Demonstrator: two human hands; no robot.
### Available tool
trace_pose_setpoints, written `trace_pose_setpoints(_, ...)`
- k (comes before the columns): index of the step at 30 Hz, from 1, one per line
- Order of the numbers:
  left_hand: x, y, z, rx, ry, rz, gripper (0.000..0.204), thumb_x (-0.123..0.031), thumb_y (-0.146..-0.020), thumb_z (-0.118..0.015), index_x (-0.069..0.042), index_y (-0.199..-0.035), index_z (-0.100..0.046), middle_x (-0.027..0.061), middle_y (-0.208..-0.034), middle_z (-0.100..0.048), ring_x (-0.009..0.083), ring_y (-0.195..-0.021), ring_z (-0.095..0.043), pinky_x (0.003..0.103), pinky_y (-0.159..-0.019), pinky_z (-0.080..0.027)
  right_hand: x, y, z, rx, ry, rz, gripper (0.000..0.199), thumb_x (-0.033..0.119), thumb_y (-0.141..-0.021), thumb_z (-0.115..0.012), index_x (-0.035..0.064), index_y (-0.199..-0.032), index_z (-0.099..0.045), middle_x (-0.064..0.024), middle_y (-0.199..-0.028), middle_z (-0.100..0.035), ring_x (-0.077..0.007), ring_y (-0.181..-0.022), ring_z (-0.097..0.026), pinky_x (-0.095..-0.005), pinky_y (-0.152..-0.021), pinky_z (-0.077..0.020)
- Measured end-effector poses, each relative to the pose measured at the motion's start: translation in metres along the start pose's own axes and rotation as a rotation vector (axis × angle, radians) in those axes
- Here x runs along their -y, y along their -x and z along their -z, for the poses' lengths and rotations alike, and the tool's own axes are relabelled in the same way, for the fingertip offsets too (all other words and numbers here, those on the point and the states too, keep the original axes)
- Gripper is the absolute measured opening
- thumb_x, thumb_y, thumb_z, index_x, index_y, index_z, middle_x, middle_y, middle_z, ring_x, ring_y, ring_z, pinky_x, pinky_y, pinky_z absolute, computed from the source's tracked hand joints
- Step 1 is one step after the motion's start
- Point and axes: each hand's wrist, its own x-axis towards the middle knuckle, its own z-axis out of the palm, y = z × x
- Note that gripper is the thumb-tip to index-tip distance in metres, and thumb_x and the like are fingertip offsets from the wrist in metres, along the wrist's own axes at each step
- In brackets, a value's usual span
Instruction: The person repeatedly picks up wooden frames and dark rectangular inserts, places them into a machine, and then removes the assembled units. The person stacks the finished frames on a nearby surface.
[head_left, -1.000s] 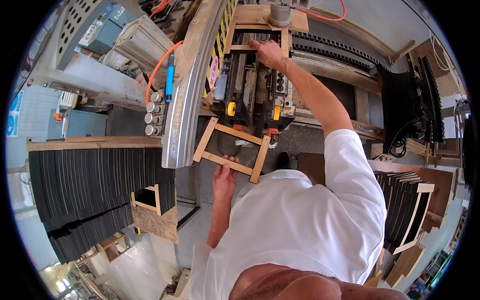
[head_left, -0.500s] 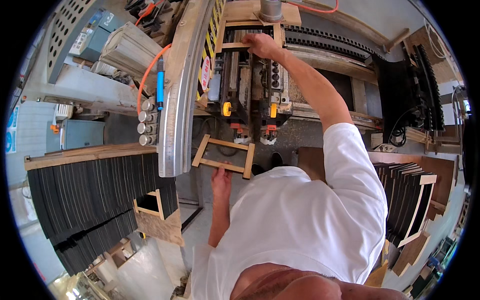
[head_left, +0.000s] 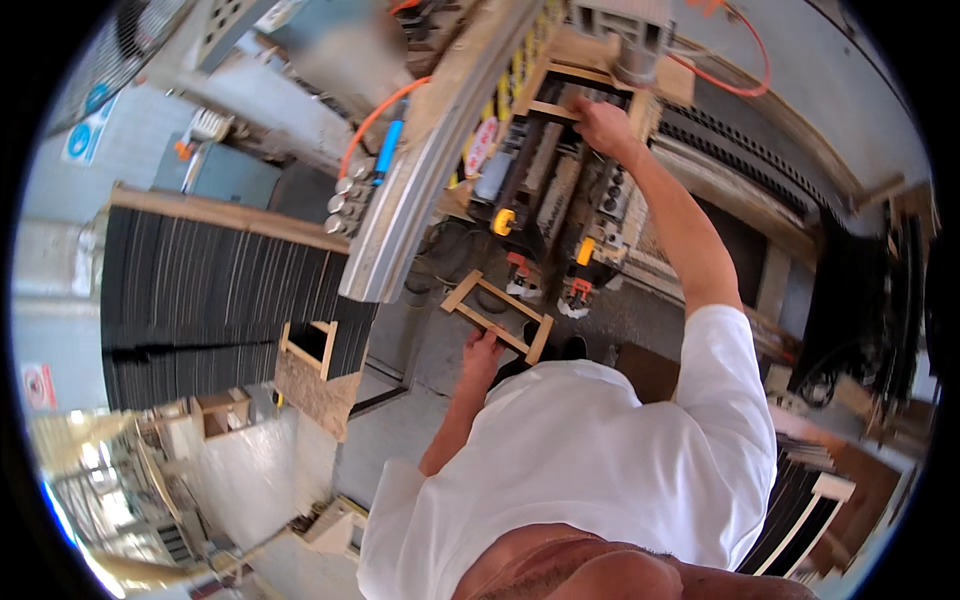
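Note:
My left hand (head_left: pixel 482 354) grips the near edge of a small rectangular wooden frame (head_left: pixel 497 314) and holds it low in front of my white shirt. My right arm reaches up and away. My right hand (head_left: pixel 601 124) rests with closed fingers on another wooden frame (head_left: pixel 556 108) that sits in the machine (head_left: pixel 545 190), just under a grey metal cylinder (head_left: pixel 636 40). Whether the fingers wrap round that frame's bar is hard to tell.
A long grey metal beam (head_left: pixel 425 180) runs diagonally left of the machine, with an orange hose (head_left: pixel 368 124) beside it. Stacked black panels (head_left: pixel 200 300) fill the left. A chipboard piece with a small wooden frame (head_left: pixel 310 350) stands near them. More black panels (head_left: pixel 800 515) lean at lower right.
My left hand has carried the small frame slightly down and toward my body. My right hand stays on the frame in the machine. My head has tilted a little.

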Motion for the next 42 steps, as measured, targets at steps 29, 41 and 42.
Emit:
trace_pose_setpoints(29, -0.110, 0.132, 0.211, -0.515, -0.111, -0.565, 0.025, -0.018, -0.098, -0.053, -0.003, -0.118, -0.057, 0.0045, -0.103, -0.065, 0.0135, -0.089, -0.063, 0.031, -0.080, -0.054, -0.003, -0.006, -0.028, -0.091, 0.146, 0.024, 0.041, 0.016, -0.086, -0.065, 0.0140, -0.125, -0.055, -0.0096, -0.117, -0.066, -0.0334, -0.104, -0.063, -0.0447, -0.083, -0.0510)
trace_pose_setpoints(41, -0.239, 0.042, 0.461, -0.631, 0.097, -0.532, 0.028, -0.016, -0.095, -0.057, 0.000, -0.119, -0.058, 0.0062, -0.098, -0.065, 0.0176, -0.085, -0.065, 0.031, -0.071, -0.055, 0.176, 0.106, -0.078, -0.433, -0.622, 0.025, 0.028, 0.010, -0.090, -0.066, -0.0014, -0.114, -0.061, -0.0098, -0.103, -0.067, -0.0179, -0.093, -0.064, -0.0294, -0.081, -0.0500)
trace_pose_setpoints(42, -0.243, 0.031, 0.469, -0.653, 0.079, -0.496, 0.028, -0.016, -0.095, -0.057, 0.000, -0.119, -0.058, 0.0056, -0.097, -0.065, 0.0173, -0.083, -0.065, 0.031, -0.070, -0.055, 0.200, 0.123, -0.088, -0.370, -0.615, -0.040, 0.025, 0.006, -0.089, -0.065, -0.0018, -0.113, -0.061, -0.0074, -0.100, -0.067, -0.0156, -0.090, -0.062, -0.0279, -0.079, -0.0495)
